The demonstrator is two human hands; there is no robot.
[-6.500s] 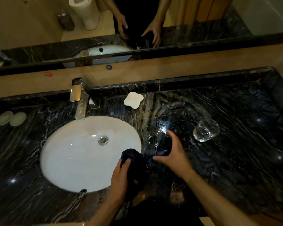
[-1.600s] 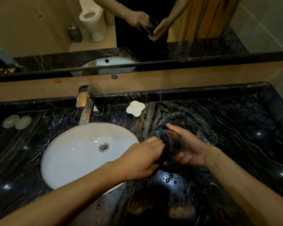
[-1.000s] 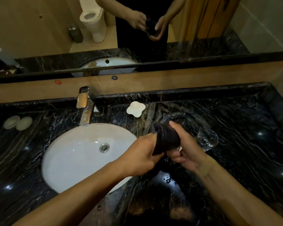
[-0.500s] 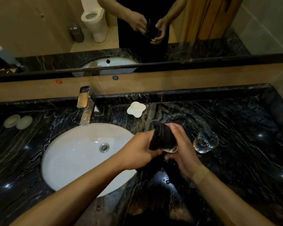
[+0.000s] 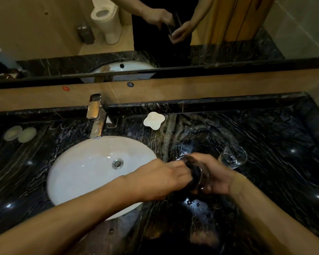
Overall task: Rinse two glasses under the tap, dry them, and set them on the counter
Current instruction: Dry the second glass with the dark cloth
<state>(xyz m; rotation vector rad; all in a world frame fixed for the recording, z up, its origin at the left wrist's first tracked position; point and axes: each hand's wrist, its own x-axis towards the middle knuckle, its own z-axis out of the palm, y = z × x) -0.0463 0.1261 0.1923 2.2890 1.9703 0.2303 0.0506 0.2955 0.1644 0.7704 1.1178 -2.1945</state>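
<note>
Right hand [image 5: 215, 178] clasped glass [image 5: 201, 173] on its side, above counter [image 5: 274, 144] just R of basin [image 5: 85, 172]. Left hand [image 5: 160, 179] gripped dark cloth [image 5: 193, 172] stuffed in glass mouth. Drying glass 1 likely underway. 2nd glass [image 5: 232, 157] upright on counter nearby; dried or not, couldn't tell.

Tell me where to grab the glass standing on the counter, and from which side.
Grip the standing glass around its side wall, coming from the right or above. It stands upright, mouth up. The right hand, busy with the other glass, crowds its left side.
</note>
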